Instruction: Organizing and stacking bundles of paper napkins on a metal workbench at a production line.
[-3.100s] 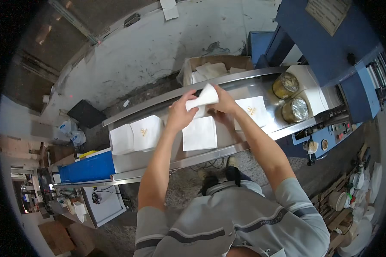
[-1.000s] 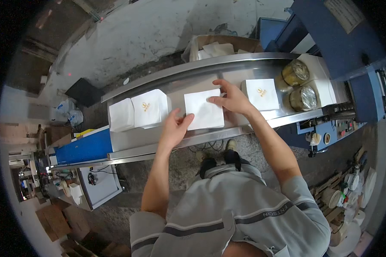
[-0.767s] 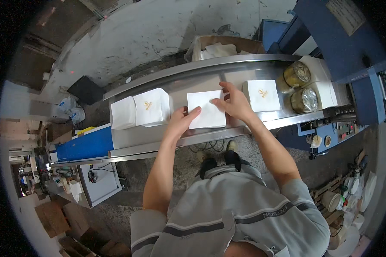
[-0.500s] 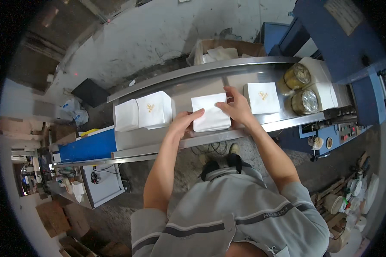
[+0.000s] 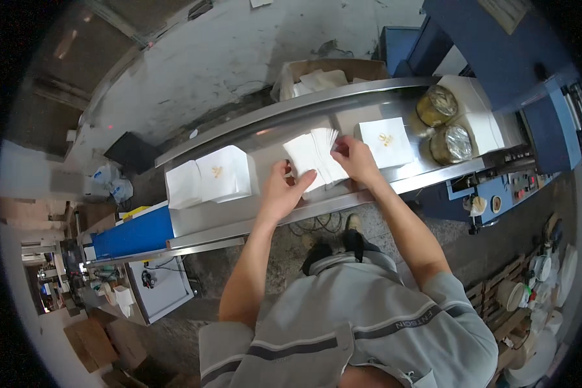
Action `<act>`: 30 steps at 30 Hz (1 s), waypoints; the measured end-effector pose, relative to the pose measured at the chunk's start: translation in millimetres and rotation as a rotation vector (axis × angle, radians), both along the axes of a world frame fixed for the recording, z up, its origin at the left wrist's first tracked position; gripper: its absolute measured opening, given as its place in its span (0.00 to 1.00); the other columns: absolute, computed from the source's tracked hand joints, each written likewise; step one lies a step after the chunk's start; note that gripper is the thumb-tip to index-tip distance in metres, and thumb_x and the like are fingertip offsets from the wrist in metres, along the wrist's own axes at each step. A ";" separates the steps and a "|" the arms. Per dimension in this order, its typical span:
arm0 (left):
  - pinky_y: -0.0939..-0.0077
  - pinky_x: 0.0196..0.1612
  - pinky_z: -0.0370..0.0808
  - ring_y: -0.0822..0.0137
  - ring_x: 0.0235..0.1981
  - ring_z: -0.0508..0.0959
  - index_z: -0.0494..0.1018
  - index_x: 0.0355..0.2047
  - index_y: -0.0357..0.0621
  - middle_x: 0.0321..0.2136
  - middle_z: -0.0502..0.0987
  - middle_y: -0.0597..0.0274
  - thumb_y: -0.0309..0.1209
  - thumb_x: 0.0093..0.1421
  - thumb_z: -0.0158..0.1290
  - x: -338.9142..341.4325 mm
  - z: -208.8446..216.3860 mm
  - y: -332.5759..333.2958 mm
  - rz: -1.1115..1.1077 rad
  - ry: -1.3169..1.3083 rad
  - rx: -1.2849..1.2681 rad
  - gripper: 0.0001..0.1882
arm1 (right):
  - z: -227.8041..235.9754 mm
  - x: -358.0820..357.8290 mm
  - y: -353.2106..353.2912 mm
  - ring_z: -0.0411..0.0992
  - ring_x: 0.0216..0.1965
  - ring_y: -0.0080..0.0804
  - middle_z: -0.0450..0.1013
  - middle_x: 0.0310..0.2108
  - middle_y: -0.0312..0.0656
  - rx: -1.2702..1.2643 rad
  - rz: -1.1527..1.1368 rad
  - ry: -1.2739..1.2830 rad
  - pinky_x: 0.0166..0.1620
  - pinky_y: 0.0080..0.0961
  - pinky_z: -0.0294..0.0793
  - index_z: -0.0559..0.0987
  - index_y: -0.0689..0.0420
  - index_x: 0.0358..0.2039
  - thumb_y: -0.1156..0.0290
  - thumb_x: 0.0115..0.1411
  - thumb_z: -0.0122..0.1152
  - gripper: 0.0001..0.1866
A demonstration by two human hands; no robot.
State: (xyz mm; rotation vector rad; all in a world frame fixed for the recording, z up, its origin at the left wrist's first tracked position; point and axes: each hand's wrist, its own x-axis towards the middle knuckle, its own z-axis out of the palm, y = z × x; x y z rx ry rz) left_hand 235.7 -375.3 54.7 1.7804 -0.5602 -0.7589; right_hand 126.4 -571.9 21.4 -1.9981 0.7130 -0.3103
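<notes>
A stack of white folded paper napkins lies between my two hands above the metal table, its sheets splayed along the far and right edges. My left hand grips the left side, with the thumb on top near the front. On the right side, my right hand pinches the edge of the sheets with thumb and fingers. Just right of it lies another napkin stack with a gold print. To the left, a printed napkin stack leans against a plain white stack.
Raised metal rails edge the long table. Two round, plastic-wrapped yellowish objects stand at its right end, beside a blue machine. A blue belt continues at the left end. Behind the table sits a cardboard box with white paper.
The napkin stack has gone from squared and flat to tilted and fanned out. My left hand has turned to wrap its left side; my right hand has moved down its right edge.
</notes>
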 end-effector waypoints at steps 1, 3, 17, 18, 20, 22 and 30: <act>0.70 0.50 0.74 0.61 0.49 0.75 0.59 0.56 0.27 0.51 0.72 0.44 0.42 0.51 0.69 -4.3 0.5 -2.8 -0.023 0.062 -0.102 0.43 | -3.4 -3.0 -0.8 0.79 0.39 0.46 0.78 0.38 0.57 0.028 -0.003 -0.041 0.44 0.34 0.77 0.78 0.67 0.43 0.65 0.54 0.68 0.21; 0.68 0.53 0.72 0.59 0.52 0.74 0.55 0.60 0.29 0.53 0.70 0.44 0.40 0.49 0.69 -13.4 18.7 -4.3 -0.063 0.050 -0.110 0.47 | 2.8 -12.0 -0.6 0.78 0.42 0.46 0.77 0.41 0.57 0.131 0.061 -0.065 0.46 0.32 0.76 0.76 0.67 0.47 0.68 0.55 0.65 0.22; 0.51 0.63 0.63 0.33 0.64 0.56 0.44 0.68 0.39 0.65 0.49 0.31 0.36 0.41 0.73 -45.6 9.9 -4.9 0.060 -0.779 0.040 0.61 | 31.2 -50.8 13.6 0.69 0.56 0.54 0.67 0.56 0.62 0.188 0.444 -0.088 0.56 0.36 0.69 0.52 0.61 0.68 0.72 0.51 0.69 0.48; 0.51 0.63 0.63 0.33 0.64 0.57 0.44 0.68 0.39 0.65 0.49 0.31 0.36 0.42 0.72 -45.1 10.9 -5.5 0.056 -0.783 0.036 0.61 | 27.3 -49.5 13.0 0.68 0.56 0.56 0.67 0.56 0.62 0.131 0.441 -0.099 0.55 0.37 0.70 0.53 0.60 0.68 0.69 0.50 0.71 0.49; 0.51 0.62 0.63 0.33 0.64 0.58 0.44 0.68 0.39 0.65 0.49 0.31 0.36 0.42 0.72 -43.8 10.7 -5.2 0.052 -0.786 0.032 0.60 | 27.1 -46.0 12.7 0.68 0.55 0.58 0.67 0.55 0.62 0.075 0.441 -0.110 0.54 0.39 0.70 0.53 0.59 0.68 0.67 0.49 0.73 0.51; 0.51 0.61 0.65 0.34 0.63 0.59 0.46 0.68 0.39 0.65 0.50 0.32 0.36 0.42 0.72 -42.5 8.7 -4.6 0.059 -0.827 0.025 0.59 | 29.6 -42.4 12.9 0.68 0.54 0.61 0.68 0.54 0.62 -0.098 0.439 -0.129 0.53 0.43 0.71 0.55 0.59 0.67 0.67 0.50 0.72 0.48; 0.52 0.59 0.68 0.35 0.61 0.62 0.49 0.67 0.39 0.65 0.50 0.33 0.37 0.41 0.72 -41.8 14.9 -3.8 0.064 -0.861 0.029 0.58 | 25.3 -37.5 12.3 0.69 0.52 0.61 0.69 0.53 0.61 -0.189 0.385 -0.135 0.52 0.45 0.72 0.56 0.57 0.66 0.68 0.49 0.72 0.47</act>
